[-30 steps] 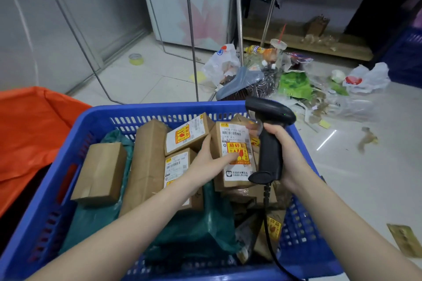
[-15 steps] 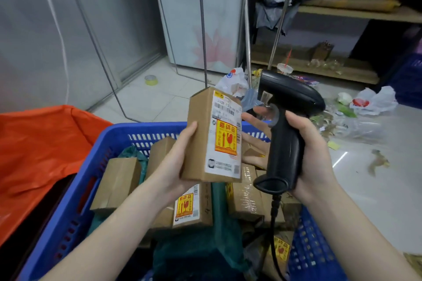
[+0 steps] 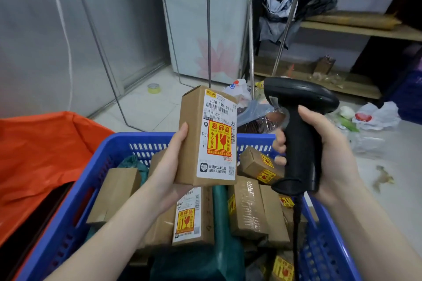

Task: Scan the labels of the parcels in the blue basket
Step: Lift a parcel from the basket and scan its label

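Parcel [image 3: 201, 139] held upright in left hand [image 3: 170, 166] above blue basket [image 3: 68, 217] — right hand [image 3: 328, 155] gripped black scanner [image 3: 299, 130] beside it.

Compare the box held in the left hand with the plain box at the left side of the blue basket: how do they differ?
The held box stands upright above the blue basket, gripped by the left hand; the plain box lies tilted inside it, untouched. The held box shows a white label with a red-and-yellow sticker; the plain box shows none. Both are brown cardboard.
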